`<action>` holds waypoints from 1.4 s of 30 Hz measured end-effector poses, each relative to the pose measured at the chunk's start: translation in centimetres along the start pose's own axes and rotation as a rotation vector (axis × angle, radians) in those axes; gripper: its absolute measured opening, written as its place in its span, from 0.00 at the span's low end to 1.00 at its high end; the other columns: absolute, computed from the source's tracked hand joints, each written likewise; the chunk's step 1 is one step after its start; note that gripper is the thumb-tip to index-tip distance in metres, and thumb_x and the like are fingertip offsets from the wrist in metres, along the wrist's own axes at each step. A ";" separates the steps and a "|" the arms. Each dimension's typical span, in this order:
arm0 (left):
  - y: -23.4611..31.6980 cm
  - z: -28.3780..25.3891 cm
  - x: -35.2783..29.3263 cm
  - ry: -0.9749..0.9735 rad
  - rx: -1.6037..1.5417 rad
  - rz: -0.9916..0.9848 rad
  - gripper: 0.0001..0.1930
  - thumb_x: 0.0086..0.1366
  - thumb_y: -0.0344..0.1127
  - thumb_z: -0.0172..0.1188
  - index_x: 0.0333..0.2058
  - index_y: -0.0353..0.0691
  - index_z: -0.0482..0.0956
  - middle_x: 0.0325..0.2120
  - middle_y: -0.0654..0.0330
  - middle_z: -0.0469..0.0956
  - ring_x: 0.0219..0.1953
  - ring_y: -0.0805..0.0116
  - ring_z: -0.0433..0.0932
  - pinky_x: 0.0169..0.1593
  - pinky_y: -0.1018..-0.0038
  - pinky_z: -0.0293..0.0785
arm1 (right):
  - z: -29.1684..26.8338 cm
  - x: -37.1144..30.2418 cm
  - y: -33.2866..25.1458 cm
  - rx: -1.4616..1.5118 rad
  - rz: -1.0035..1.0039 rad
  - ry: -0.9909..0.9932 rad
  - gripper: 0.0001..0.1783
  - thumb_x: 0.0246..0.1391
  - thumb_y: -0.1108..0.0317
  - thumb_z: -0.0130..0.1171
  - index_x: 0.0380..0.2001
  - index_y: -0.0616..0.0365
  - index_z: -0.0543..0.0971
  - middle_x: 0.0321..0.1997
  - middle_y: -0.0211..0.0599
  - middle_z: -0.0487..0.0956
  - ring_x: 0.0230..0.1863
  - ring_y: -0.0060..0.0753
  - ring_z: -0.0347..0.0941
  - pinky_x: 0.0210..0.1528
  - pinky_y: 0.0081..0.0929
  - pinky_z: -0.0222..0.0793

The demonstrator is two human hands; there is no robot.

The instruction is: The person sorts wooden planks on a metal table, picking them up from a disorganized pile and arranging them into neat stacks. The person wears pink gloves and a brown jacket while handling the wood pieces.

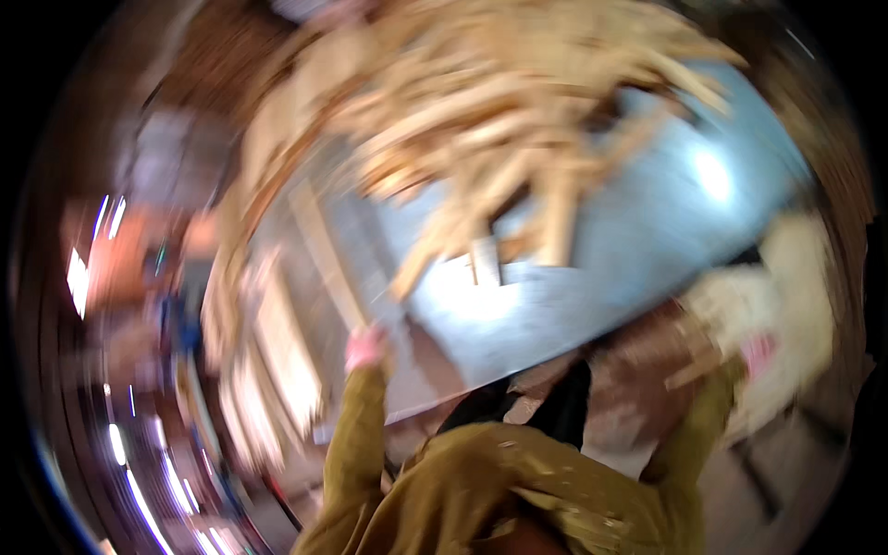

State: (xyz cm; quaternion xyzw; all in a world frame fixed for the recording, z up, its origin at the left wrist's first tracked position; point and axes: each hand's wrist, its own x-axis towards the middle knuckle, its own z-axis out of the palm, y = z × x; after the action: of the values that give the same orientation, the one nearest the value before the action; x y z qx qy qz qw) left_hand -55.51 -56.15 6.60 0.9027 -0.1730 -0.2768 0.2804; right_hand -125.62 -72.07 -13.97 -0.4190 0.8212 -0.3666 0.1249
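Observation:
My left hand (pixel 367 348), pinkish, is closed around the near end of a long, narrow wooden strip (pixel 326 252). The strip points away from me over the left part of a shiny metal-topped table (pixel 638 250). Out to the right, beyond the table's near edge, my right hand (pixel 758 354) is a pink smear against a pale, bulky sack-like heap (pixel 795 296). Its fingers are too blurred to read. A loose pile of wooden strips (pixel 499 120) covers the far half of the tabletop, some ends jutting toward me.
Longer boards (pixel 287 338) lie side by side at the table's left edge. A brownish surface (pixel 629 379) shows below the table's front edge, near my legs. Blurred orange and blue things (pixel 180 319) stand farther left.

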 end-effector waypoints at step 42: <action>-34.0 -40.5 26.7 0.252 0.155 0.111 0.35 0.64 0.59 0.53 0.58 0.35 0.66 0.53 0.43 0.71 0.54 0.42 0.72 0.57 0.55 0.68 | 38.2 -76.9 -78.6 -0.596 -1.098 -1.549 0.29 0.60 0.44 0.49 0.54 0.53 0.75 0.51 0.53 0.77 0.53 0.55 0.73 0.54 0.41 0.68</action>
State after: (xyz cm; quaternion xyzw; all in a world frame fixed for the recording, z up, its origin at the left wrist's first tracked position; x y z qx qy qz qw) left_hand -4.97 -25.41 3.28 0.9383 -0.2068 -0.1312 0.2441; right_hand -11.71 -60.97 7.01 -0.8790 0.2636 0.2222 0.3293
